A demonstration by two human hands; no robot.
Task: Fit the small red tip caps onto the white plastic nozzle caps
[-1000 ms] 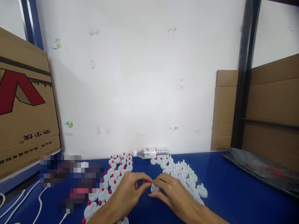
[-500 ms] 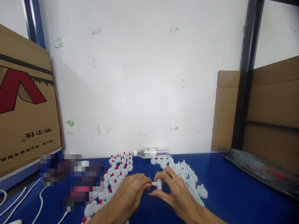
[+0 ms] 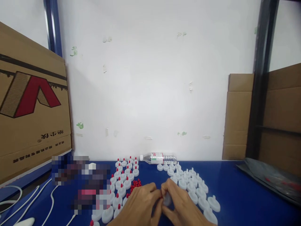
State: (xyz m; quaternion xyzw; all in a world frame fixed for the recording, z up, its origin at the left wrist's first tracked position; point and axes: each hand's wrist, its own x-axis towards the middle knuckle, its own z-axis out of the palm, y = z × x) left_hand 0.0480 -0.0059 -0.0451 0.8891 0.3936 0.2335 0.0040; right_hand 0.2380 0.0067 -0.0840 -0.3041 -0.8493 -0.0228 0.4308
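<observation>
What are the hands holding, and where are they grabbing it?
Both hands, left and right, pinch one small white cap between their fingertips. Fingers hide most of it, so the exact grip spot cannot be told.

Smooth white plastic caps [image 3: 192, 185] lie on a glossy blue tabletop [image 3: 235, 194] beside matt cardboard [image 3: 33, 103].

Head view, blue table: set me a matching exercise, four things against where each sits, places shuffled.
Things:
1. water bottle
2. white caps with red tips
3. plain white caps
4. cardboard box with a red mark

Places:
a. rows to the right of the hands
b. standing at the far left
c. lying on its side against the wall
d. rows to the left of the hands

Pairs: 1-c, 2-d, 3-a, 4-b
</observation>
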